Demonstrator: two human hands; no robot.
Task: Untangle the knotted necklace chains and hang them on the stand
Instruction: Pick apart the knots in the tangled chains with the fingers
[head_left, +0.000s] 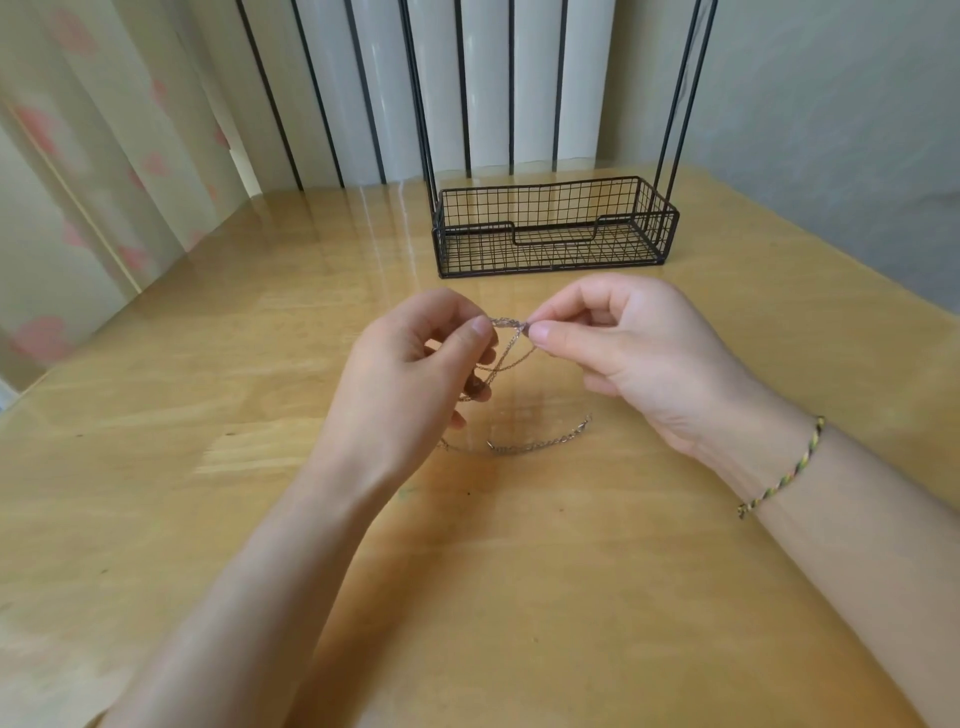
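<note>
Thin silver necklace chains (511, 345) hang tangled between my two hands above the wooden table (519, 571). My left hand (410, 379) pinches one side of the twisted stretch between thumb and fingers. My right hand (623, 348) pinches the other side between thumb and forefinger, a few centimetres away. Loops droop from the pinch points, and a loose end with a clasp (540, 441) lies on the table below. The black wire stand (553, 226) sits behind the hands, its basket base empty and its upright rods running out of the top of the frame.
A braided cord bracelet (784, 470) circles my right wrist. Floral curtains (78, 182) hang at the left, and a white wall with black vertical bars (363, 88) stands behind the table. The table's left edge runs diagonally at the left.
</note>
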